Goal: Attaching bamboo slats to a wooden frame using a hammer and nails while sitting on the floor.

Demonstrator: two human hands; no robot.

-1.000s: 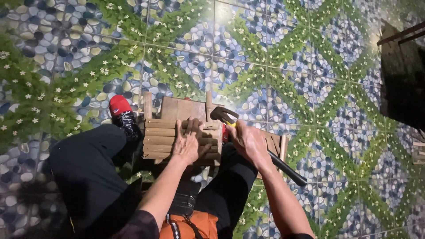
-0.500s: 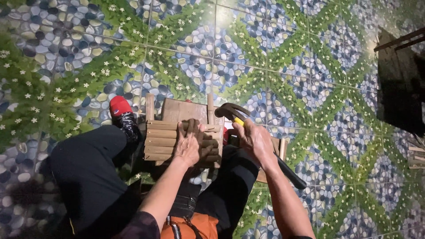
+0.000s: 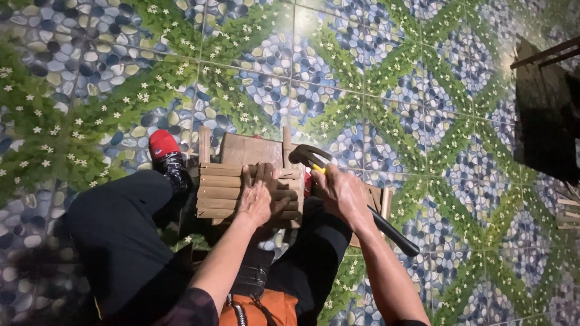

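A small slatted wooden crate point(image 3: 223, 187) lies between my legs on the patterned floor. My left hand point(image 3: 258, 196) presses flat on its slats near the right end, fingers spread. My right hand point(image 3: 341, 193) grips a claw hammer point(image 3: 311, 158) by its yellow and black handle, whose end sticks out lower right. The hammer's dark head hovers just right of the crate's upper right post, close to my left fingertips.
My black-trousered legs frame the crate, with a red-toed shoe point(image 3: 164, 148) at the left. Another wooden piece point(image 3: 374, 202) lies under my right forearm. A dark wooden structure point(image 3: 547, 115) stands at the right edge, with wood scraps point(image 3: 568, 211) below it.
The hammer head has lifted slightly up and to the left, nearer the crate's corner post. My left hand stays on the slats.
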